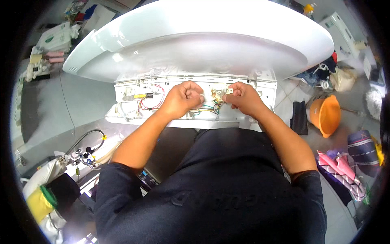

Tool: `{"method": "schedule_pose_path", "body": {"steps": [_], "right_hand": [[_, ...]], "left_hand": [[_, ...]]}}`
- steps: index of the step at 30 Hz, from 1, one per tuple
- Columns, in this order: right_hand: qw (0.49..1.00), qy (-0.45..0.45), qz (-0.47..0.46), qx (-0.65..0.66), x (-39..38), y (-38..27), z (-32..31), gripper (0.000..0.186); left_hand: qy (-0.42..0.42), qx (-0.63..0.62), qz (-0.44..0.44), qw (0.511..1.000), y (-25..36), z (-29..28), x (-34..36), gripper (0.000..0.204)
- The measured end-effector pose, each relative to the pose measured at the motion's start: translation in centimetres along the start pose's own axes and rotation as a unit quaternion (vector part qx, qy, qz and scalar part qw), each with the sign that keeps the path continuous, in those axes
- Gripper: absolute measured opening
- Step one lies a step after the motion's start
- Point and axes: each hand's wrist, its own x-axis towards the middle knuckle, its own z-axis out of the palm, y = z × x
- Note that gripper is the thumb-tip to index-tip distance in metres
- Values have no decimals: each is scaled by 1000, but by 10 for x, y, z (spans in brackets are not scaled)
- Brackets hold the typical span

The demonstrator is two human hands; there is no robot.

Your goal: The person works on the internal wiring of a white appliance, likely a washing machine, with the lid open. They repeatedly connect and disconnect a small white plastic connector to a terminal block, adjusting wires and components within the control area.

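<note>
A long white appliance panel (248,118) lies open in front of me, its inside showing wires and parts. My right hand (245,98) pinches the edge of a small timer-like part (218,94) with a pale metal plate. Green, yellow, blue and dark wires (209,110) run from that part along the panel. Just left of it, my left hand (184,99) is closed, thumb against fingertips; whatever it may hold is too small to tell. Further left along the panel are red wires (161,94) and a yellow-and-black piece (140,96).
A large white curved housing (195,49) rises beyond the panel. To the right are an orange basin (328,116), a dark box-like object (299,118) and pink cloth (339,166). Hoses with a valve fitting (87,155) lie at left, near a yellow-green container (42,202).
</note>
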Motion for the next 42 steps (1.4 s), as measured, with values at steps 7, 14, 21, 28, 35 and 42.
{"method": "schedule_pose_path", "body": {"steps": [7, 14, 21, 28, 35, 42], "right_hand": [[1000, -18, -19, -10, 5, -19, 0, 29], [999, -28, -20, -21, 11, -18, -6, 26], [998, -41, -21, -31, 13, -17, -8, 23], [999, -40, -16, -6, 11, -19, -6, 24], [1000, -19, -14, -14, 9, -18, -6, 27], [999, -19, -22, -12, 9, -18, -7, 32]], "left_hand": [[99, -136, -10, 986, 3, 29, 5, 26], [101, -156, 19, 982, 9, 30, 10, 25], [111, -201, 27, 973, 1, 29, 12, 25], [110, -193, 56, 973, -8, 29, 12, 28], [107, -134, 77, 982, -8, 29, 12, 25], [117, -188, 58, 974, -6, 30, 10, 18]]}}
